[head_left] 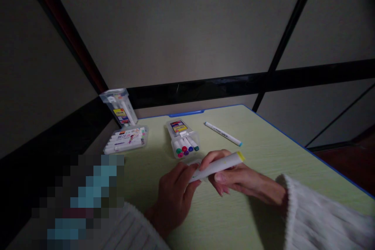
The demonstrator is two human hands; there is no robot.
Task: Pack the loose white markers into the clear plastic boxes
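A white marker (218, 166) with a yellow end is held at a slant above the table, its yellow end up and to the right. My left hand (177, 195) pinches the lower left end between thumb and fingers. My right hand (238, 177) closes around the barrel nearer the yellow end, thumb in front and fingers behind. Just beyond my hands lies an open clear marker case (172, 140), with red, green, blue and purple marker ends showing at its near side. Something see-through behind my left fingers is mostly hidden.
A white marker with light blue ends (223, 134) lies right of the case. At the far left, a clear case (129, 140) of white markers lies flat, with another clear case (120, 107) upright behind it. The pale green table (281, 160) has a blue edge; wall panels stand behind.
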